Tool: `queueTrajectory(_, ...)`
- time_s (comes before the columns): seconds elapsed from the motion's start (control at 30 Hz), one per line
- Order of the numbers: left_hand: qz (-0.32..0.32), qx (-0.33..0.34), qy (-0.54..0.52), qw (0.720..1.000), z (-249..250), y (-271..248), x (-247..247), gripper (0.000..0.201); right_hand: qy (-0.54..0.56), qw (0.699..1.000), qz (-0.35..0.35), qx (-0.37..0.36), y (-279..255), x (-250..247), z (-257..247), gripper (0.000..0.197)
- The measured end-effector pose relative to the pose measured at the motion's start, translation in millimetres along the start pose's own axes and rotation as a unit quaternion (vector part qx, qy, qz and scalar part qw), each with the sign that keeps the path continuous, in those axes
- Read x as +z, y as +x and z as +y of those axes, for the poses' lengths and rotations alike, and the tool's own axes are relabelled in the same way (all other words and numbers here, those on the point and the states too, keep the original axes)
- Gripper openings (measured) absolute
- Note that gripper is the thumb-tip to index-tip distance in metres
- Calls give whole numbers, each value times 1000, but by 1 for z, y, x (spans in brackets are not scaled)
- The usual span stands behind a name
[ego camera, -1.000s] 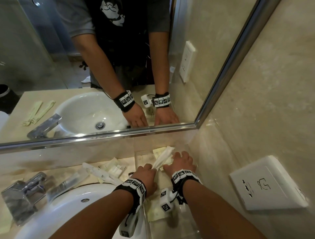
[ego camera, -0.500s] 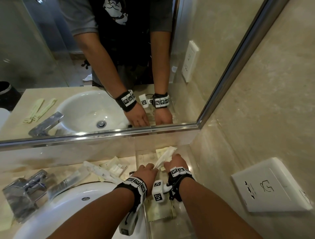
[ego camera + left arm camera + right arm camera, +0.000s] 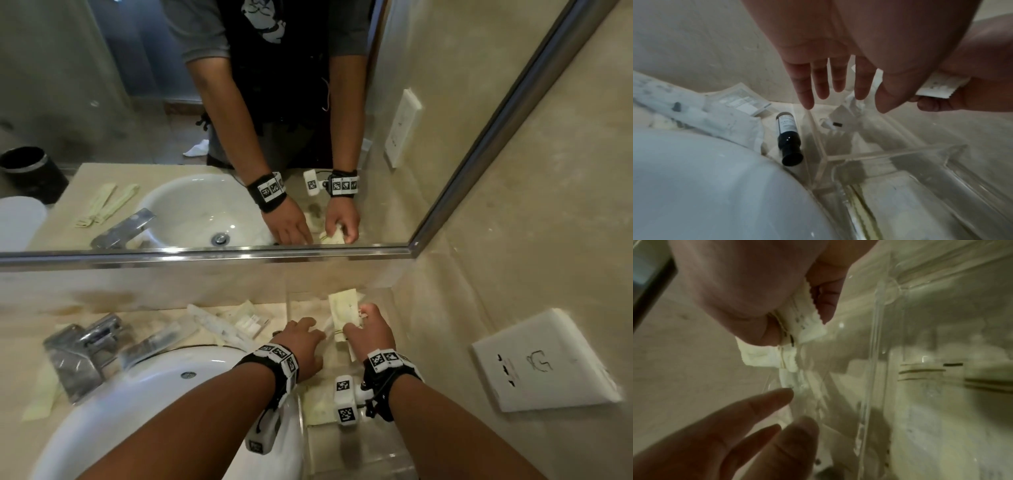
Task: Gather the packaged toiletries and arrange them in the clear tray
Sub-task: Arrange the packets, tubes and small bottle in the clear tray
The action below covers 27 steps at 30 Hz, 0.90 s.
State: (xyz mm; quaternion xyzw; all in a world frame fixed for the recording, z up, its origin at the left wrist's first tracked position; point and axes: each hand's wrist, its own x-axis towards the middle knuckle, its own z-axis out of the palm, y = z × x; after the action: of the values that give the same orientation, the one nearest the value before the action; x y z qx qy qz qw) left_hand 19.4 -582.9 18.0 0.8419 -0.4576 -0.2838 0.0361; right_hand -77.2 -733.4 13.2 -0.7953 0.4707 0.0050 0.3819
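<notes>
The clear tray (image 3: pixel 394 442) stands on the counter to the right of the sink, against the side wall. Over its far end my right hand (image 3: pixel 359 320) pinches a bundle of cream and white toiletry packets (image 3: pixel 343 308) between thumb and fingers; the right wrist view shows the packets (image 3: pixel 797 337) by the tray wall (image 3: pixel 876 353). My left hand (image 3: pixel 308 329) hovers beside it with straight, empty fingers (image 3: pixel 819 81) over the tray's left wall (image 3: pixel 823 158). More packets (image 3: pixel 251 320) lie on the counter left of the tray. A small black bottle (image 3: pixel 788 138) lies between sink and tray.
The white sink basin (image 3: pixel 164 404) fills the lower left, with the chrome faucet (image 3: pixel 82 353) behind it. The mirror (image 3: pixel 205 137) runs along the back wall. A white wall socket (image 3: pixel 544 359) juts out on the right wall. Long wrapped packets (image 3: pixel 219 325) lie behind the basin.
My left hand has come off the packets and straightened its fingers. My right hand now holds the bundle alone, turned so a flat cream packet stands upright.
</notes>
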Motion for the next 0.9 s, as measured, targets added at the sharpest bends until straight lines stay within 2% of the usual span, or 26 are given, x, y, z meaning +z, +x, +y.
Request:
queueTrajectory(0.07,24,-13,-25,999,-9,-5,-2,52,15,999,-21,-38,-6,9,-14,47)
queueTrajectory(0.17,69,-51,-57,995,-25,-10,-7,39,15,994,-62,-83,-16,19,-37,45)
queueTrajectory(0.27,93,-121,-98,983,-44,-14,-12,47,-2,988,-111,-108,-21,31,-55,45)
queueTrajectory(0.37,76,-162,-58,982,-66,-20,-11,53,-35,982,-136,-129,-25,40,-72,44)
queueTrajectory(0.57,34,-201,-1,979,-107,-29,6,47,-109,974,-140,-142,-30,59,-97,40)
queueTrajectory(0.7,43,-219,-3,975,-120,-21,10,39,-159,971,-120,-134,-26,76,-104,43)
queueTrajectory(0.9,61,-194,34,978,-132,-2,11,45,-216,958,-116,-149,-16,93,-118,42)
